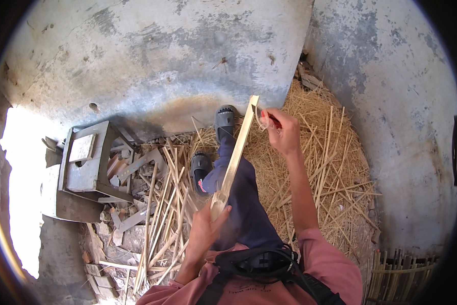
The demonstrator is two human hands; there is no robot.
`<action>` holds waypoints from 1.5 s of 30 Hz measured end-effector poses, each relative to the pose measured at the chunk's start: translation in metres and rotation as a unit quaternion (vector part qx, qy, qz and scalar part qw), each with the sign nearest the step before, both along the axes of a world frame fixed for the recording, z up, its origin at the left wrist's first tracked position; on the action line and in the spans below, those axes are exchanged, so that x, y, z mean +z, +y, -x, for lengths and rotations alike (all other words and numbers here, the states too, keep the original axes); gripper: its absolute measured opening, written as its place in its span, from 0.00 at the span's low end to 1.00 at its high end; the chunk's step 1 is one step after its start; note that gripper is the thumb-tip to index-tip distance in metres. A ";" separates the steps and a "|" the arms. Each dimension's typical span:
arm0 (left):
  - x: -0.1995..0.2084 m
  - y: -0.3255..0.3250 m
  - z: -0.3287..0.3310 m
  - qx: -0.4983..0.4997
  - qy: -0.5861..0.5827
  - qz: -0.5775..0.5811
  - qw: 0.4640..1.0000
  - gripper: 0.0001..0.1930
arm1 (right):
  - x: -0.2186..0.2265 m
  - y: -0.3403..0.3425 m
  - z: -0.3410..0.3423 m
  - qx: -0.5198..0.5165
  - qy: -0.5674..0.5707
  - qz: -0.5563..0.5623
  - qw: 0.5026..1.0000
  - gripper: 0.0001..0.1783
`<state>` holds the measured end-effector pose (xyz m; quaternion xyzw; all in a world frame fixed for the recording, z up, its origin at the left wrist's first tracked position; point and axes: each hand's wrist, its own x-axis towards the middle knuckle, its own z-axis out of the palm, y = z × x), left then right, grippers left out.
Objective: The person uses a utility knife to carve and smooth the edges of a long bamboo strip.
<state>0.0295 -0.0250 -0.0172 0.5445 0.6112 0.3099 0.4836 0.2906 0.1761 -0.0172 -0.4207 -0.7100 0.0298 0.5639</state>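
Observation:
A long pale split-bamboo strip slants up and away across my raised leg. Its near end sits in my left hand, which is closed around it with the thumb along the side. My right hand is closed on a knife with a red and dark handle, most of it hidden by the fingers. The dark blade meets the strip's right edge near its far end, and a thin curled shaving hangs there beside the hand.
Shavings lie heaped on the floor at right, with loose bamboo sticks at left. A grey wooden box-like stand is beside rubble at far left. Worn plaster walls close in ahead and right. A slatted bamboo piece stands lower right.

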 end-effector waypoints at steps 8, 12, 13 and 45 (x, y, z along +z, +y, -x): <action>-0.026 -0.024 0.016 -0.030 0.056 -0.039 0.997 0.21 | -0.026 0.062 -0.124 -0.222 0.057 0.227 0.947 0.27; -0.037 -0.012 0.025 0.017 0.066 -0.061 0.996 0.22 | -0.070 0.046 -0.155 -0.222 -0.145 0.391 0.881 0.28; -0.039 -0.008 0.021 -0.003 0.084 -0.071 0.994 0.21 | -0.106 0.043 -0.190 -0.202 -0.193 0.498 0.821 0.28; 0.008 0.027 -0.022 0.000 0.135 -0.197 0.971 0.29 | -0.008 -0.127 0.039 0.091 -0.070 0.118 0.986 0.15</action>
